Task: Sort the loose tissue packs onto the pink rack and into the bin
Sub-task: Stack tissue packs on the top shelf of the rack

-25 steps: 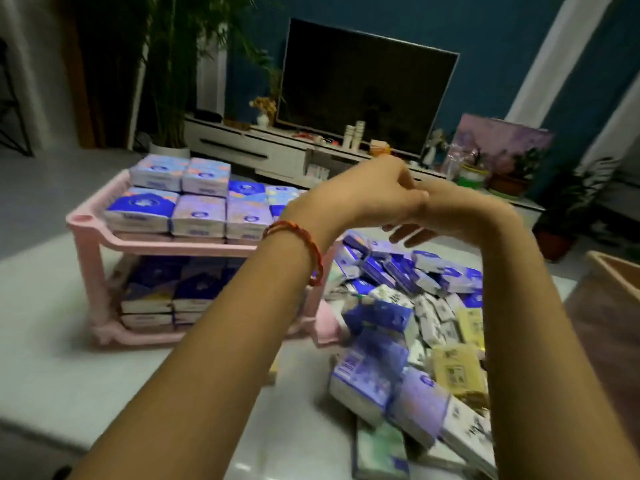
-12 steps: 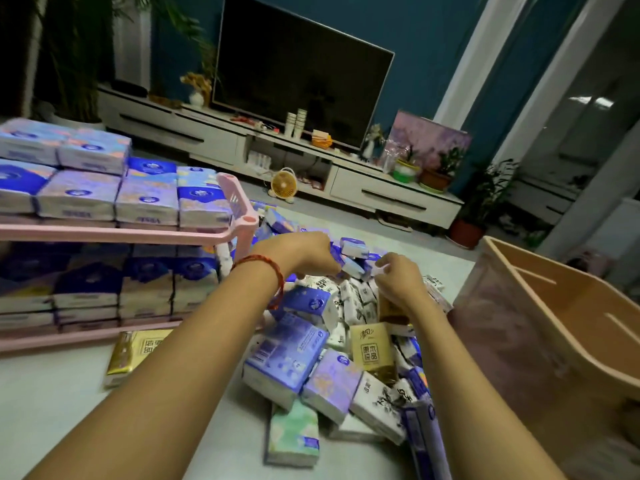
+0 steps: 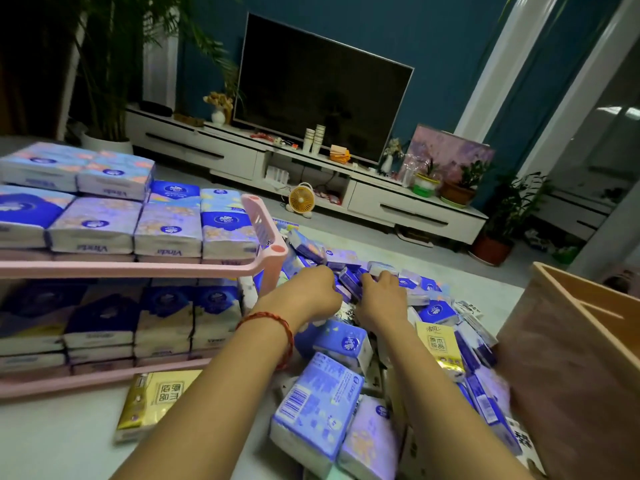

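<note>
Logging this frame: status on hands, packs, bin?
Left hand and right hand in loose pile, fingers curled into it, hold unclear. Pink rack stacked both tiers. Bin at right, nothing blocking.

You're in a home living room; a TV (image 3: 322, 95) stands on a low white cabinet (image 3: 304, 174); potted plants (image 3: 464, 181), a small fan (image 3: 302, 199) and a blue wall (image 3: 398, 36) surround it.

My left hand (image 3: 313, 289) and right hand (image 3: 382, 299) side by side among loose tissue packs (image 3: 322, 403), pink rack (image 3: 138, 268) leftward, bin (image 3: 571, 358) rightward.
</note>
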`<state>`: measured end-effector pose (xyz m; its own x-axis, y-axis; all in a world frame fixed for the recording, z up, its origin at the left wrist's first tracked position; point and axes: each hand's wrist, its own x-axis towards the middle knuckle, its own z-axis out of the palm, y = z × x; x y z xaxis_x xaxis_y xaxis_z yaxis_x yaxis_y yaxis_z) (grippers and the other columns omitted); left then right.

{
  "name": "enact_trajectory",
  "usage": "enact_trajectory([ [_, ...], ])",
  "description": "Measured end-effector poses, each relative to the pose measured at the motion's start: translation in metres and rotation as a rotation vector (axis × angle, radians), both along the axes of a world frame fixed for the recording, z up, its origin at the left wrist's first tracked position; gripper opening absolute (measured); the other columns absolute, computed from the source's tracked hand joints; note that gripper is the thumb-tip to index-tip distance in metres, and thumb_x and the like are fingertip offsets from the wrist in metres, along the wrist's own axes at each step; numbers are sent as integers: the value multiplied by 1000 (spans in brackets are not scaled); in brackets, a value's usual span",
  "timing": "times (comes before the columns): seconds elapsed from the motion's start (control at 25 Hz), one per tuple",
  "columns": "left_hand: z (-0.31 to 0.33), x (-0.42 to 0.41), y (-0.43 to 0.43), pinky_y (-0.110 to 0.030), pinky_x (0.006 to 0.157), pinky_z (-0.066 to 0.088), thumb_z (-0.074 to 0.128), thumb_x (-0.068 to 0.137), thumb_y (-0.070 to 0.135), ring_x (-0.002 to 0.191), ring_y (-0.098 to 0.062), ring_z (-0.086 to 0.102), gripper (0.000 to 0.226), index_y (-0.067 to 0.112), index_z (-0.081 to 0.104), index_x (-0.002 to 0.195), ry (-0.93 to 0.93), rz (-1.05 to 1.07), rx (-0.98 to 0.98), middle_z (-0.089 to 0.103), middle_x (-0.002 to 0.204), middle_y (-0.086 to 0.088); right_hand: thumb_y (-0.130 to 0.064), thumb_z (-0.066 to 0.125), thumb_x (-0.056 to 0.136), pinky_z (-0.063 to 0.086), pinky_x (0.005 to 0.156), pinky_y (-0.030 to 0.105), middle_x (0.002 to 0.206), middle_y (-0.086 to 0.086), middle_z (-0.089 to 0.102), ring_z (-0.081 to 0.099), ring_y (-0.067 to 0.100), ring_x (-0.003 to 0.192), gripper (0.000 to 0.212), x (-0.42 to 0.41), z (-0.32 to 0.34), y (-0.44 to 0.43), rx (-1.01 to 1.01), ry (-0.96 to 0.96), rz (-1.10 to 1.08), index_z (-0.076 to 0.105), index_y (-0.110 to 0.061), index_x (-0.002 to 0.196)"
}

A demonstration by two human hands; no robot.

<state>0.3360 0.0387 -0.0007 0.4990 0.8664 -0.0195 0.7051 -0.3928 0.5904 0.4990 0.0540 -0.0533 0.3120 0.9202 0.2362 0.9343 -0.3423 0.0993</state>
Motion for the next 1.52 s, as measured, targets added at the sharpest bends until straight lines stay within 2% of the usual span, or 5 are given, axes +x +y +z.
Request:
enact_trajectory([
  [0.48,14,7,-24,-29,87,45,44,94,18,98,-26,56,16,12,56,103,-13,-93,54,59,116,-15,-26,47,92,34,96,41,125,13,50,49,31,113,34,-3,1,7,238,89,-134,46,-14,124],
  [0.68,56,-13,-24,-23,80,43,43,95,13,101,-15,56,28,12,59,117,-366,10,177,59,121,-5,-15,49,90,45,68,31,96,13,63,56,21,78,18,-18,90,-19,711,1499,9,55,-8,105],
  [0.8,85,-45,-18,-15,69,38,42,94,11,93,-8,50,23,13,62,105,-613,309,494,59,111,-1,-15,48,90,40,63,24,71,4,57,50,13,65,11,-51,127,-32,546,1791,105,56,-14,82],
  [1.12,84,-201,12,-37,95,39,44,87,1,115,-30,50,32,7,63,113,-528,922,668,60,120,-15,-17,50,90,40,44,18,71,6,54,50,11,51,13,-172,146,-10,335,2000,145,53,-14,77],
  [1.52,69,-224,28,-32,111,23,41,92,8,139,-19,24,34,15,61,119,-279,668,512,50,136,-4,-6,45,87,49,39,17,73,4,56,61,22,66,15,-225,142,19,344,1731,286,48,-13,75],
])
